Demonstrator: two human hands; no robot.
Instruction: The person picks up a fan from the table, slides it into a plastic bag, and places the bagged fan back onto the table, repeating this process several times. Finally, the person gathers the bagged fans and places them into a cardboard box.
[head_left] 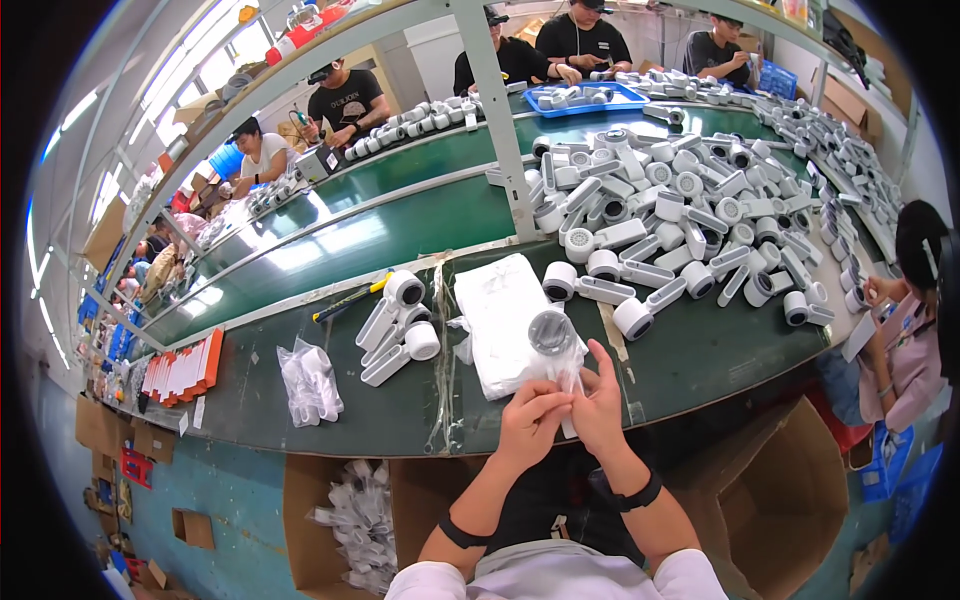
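"What's closest in?"

"Both hands, at the near edge of the green-topped table (720,370). The left hand (533,418) pinches clear film between thumb and fingertips. The right hand (598,402) grips the same film from the other side, forefinger raised."

"And inside the film?"

"A white device (551,333), its round grey face up, above the fingers. It looks to be in a clear bag, though the fingers hide most of the handle, so I can't tell whether the bag is closed."

"Anything finished?"

"I'd say so: by the left knee, a carton (303,525) holds a pile of film-wrapped pieces (358,520). I can't count them. Another open carton (785,490) stands by the right leg."

"What about the tabletop?"

"A white stack (505,310), probably unused bags, lies just beyond the hands. To its left are a few bare devices (412,316), a yellow-handled cutter (350,297) and a clear packet (309,384) of white parts."

"So how much is left?"

"Plenty, judging by the big heap (668,206) further back on the right; those look unwrapped. This one seems midway through bagging."

"Beyond that?"

"A green belt (400,228), a blue tray (560,107) with more pieces, and co-workers (347,103) along the far side."
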